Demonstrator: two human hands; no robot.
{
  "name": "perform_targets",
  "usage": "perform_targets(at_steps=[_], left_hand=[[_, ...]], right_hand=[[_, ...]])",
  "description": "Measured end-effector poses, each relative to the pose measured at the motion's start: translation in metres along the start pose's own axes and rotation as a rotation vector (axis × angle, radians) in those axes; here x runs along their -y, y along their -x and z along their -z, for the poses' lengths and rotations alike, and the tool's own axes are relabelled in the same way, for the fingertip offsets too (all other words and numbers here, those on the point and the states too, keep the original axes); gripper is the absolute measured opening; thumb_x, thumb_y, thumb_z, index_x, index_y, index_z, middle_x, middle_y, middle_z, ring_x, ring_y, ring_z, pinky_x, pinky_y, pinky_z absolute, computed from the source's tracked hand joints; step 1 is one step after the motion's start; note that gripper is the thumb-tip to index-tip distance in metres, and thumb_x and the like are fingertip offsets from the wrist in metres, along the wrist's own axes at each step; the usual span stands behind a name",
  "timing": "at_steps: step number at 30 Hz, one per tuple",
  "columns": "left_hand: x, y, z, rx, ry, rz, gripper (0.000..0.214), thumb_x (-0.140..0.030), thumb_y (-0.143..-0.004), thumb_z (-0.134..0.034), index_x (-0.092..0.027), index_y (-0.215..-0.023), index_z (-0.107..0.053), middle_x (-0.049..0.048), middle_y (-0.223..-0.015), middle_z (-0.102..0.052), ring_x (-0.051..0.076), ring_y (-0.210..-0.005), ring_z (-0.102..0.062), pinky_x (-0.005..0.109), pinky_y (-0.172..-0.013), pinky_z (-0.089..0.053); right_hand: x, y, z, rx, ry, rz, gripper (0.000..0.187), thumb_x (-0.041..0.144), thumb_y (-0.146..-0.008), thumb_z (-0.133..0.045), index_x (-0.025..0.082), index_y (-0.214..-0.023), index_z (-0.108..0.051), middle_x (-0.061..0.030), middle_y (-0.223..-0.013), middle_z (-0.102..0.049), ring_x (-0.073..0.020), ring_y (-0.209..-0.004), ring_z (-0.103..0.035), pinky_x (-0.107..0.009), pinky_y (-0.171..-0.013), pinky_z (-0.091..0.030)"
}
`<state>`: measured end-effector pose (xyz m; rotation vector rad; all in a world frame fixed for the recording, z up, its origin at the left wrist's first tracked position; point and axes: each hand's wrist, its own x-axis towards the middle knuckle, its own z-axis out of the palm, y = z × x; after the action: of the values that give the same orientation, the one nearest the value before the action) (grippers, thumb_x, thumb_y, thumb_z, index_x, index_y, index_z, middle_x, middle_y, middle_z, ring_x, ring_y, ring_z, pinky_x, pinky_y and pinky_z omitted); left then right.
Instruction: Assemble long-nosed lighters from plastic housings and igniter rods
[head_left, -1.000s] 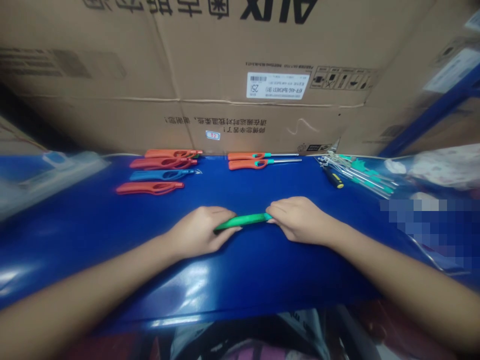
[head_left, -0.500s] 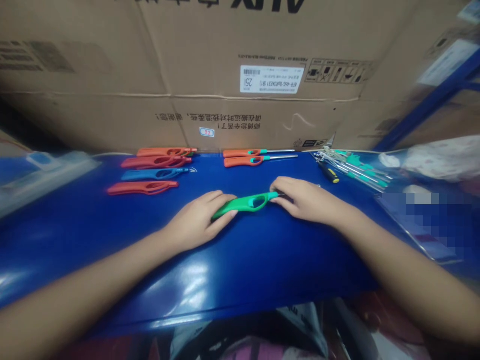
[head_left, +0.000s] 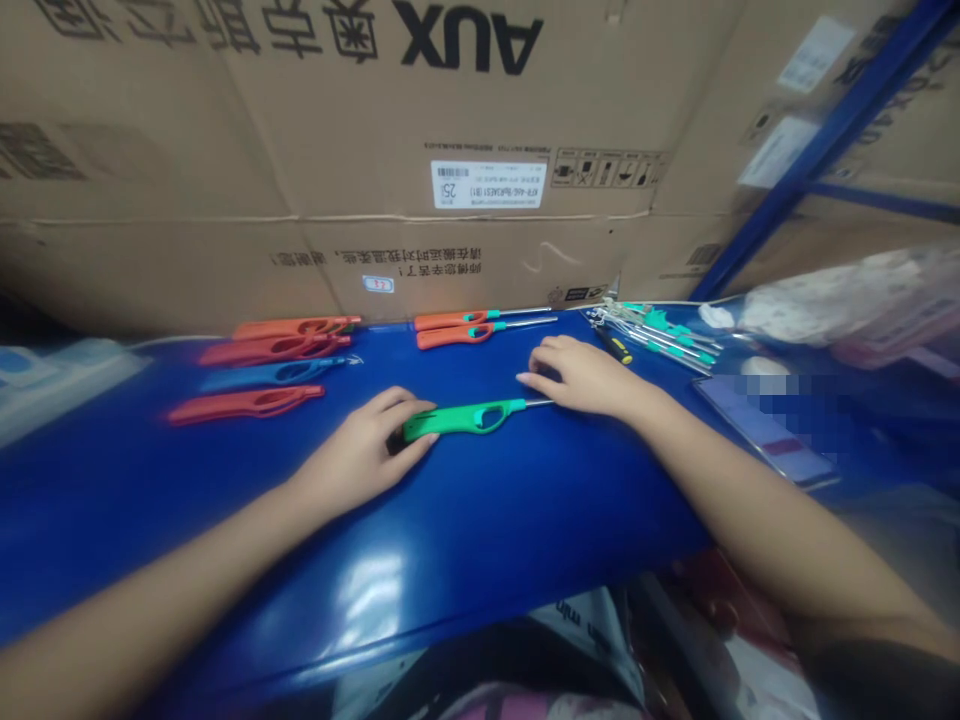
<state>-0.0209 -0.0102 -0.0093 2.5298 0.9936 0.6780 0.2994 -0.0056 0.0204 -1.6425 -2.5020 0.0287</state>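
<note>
A green long-nosed lighter (head_left: 461,417) lies flat on the blue table (head_left: 480,520), its metal tube pointing right. My left hand (head_left: 367,450) grips the butt end of its green handle with curled fingers. My right hand (head_left: 581,375) rests over the metal tube end, fingers bent down on it. Behind them lie two orange lighters with teal triggers (head_left: 472,328). To the left lie three orange handle shells (head_left: 247,402) and a blue one (head_left: 274,374).
A large cardboard box (head_left: 450,150) stands along the table's far edge. A bundle of metal tubes with teal ends (head_left: 660,332) and a small black-and-yellow screwdriver (head_left: 615,347) lie at the right. Plastic bags (head_left: 832,300) sit far right, another bag (head_left: 52,375) far left.
The green lighter went from held edge-up near me to lying flat farther from me. My right hand slid off the handle's tip to the metal tube. The view swung right.
</note>
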Motion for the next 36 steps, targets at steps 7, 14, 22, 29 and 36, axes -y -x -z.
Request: perform_targets(at_steps=[7,14,22,29,36], left_hand=[[0.0,0.001,-0.001,-0.004,0.019,-0.033,0.031,-0.038,-0.097,-0.056,-0.019,-0.119,-0.066,0.0075,-0.107,-0.062,0.016,-0.081,-0.062,0.03,-0.075,-0.056],[-0.003,0.002,-0.001,0.021,0.058,-0.072,0.031,-0.036,-0.099,-0.053,-0.021,-0.123,-0.065,0.0081,-0.11,-0.062,0.017,-0.084,-0.063,0.029,-0.074,-0.056],[-0.005,0.003,-0.001,0.028,0.063,-0.093,0.029,-0.033,-0.098,-0.056,-0.019,-0.121,-0.065,0.0073,-0.109,-0.062,0.016,-0.082,-0.062,0.029,-0.075,-0.055],[-0.006,0.006,-0.003,0.03,0.086,-0.09,0.03,-0.028,-0.097,-0.056,-0.02,-0.124,-0.063,0.008,-0.113,-0.062,0.016,-0.087,-0.064,0.029,-0.079,-0.056],[-0.007,0.007,-0.005,0.05,0.137,-0.085,0.032,-0.026,-0.095,-0.059,-0.018,-0.126,-0.064,0.0078,-0.114,-0.062,0.018,-0.097,-0.063,0.031,-0.089,-0.054]], right_hand=[[-0.019,-0.003,-0.014,-0.089,0.176,-0.385,0.026,0.038,-0.093,-0.054,0.017,-0.108,-0.062,-0.0189,-0.116,-0.056,-0.0365,-0.111,-0.054,-0.05,-0.089,-0.047],[-0.035,-0.001,-0.017,-0.069,0.223,-0.696,0.032,0.022,-0.088,-0.06,0.016,-0.12,-0.061,-0.028,-0.121,-0.054,-0.044,-0.107,-0.06,-0.062,-0.082,-0.048],[-0.016,0.0,-0.012,-0.086,0.15,-0.542,0.034,0.014,-0.085,-0.058,0.015,-0.118,-0.063,-0.0297,-0.133,-0.05,-0.0365,-0.093,-0.067,-0.046,-0.069,-0.054],[0.008,0.0,0.002,-0.304,0.035,-0.28,0.022,0.016,-0.09,-0.045,0.019,-0.087,-0.066,-0.0119,-0.107,-0.068,-0.0264,-0.089,-0.069,-0.037,-0.074,-0.053],[0.04,0.003,-0.011,-0.624,-0.334,0.085,0.012,0.014,-0.083,-0.06,0.02,-0.091,-0.066,-0.0052,-0.091,-0.069,-0.016,-0.066,-0.061,-0.028,-0.057,-0.049]])
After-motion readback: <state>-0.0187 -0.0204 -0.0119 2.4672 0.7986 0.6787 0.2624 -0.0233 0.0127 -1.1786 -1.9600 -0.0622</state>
